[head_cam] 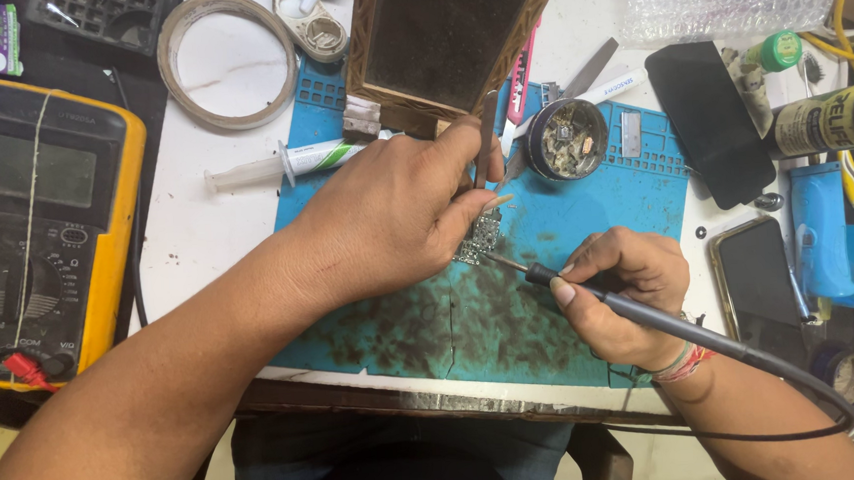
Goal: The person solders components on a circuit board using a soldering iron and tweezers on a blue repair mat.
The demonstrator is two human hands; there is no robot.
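My left hand [396, 212] holds metal tweezers [486, 133] and rests over a small circuit board [481, 239] lying on the stained blue work mat [472, 326]. My right hand [623, 292] grips a dark soldering iron [598, 297] like a pen. Its thin tip touches the lower right edge of the board. The iron's black cable runs off to the lower right. Part of the board is hidden under my left fingers.
A yellow multimeter [40, 214] lies at the left, a tape ring [228, 59] and a syringe [289, 162] behind my left hand. A round tin of parts [566, 140], two phones [711, 119] and a bottle [830, 118] sit at the right. A dark wooden-framed object [449, 31] stands behind.
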